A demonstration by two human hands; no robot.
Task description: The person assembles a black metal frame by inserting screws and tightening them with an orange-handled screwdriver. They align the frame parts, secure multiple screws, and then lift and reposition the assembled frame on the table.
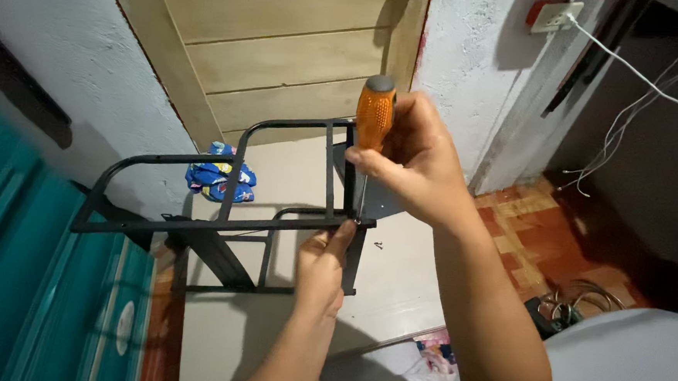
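The right hand (414, 160) is clenched around the orange handle of a screwdriver (375, 115), held upright with its tip down on a joint of a black metal frame (221, 223). The left hand (321, 263) pinches that frame bar just beside the tip. The frame stands on a grey board (404, 279) on the floor, near a blue wrapper (220, 178).
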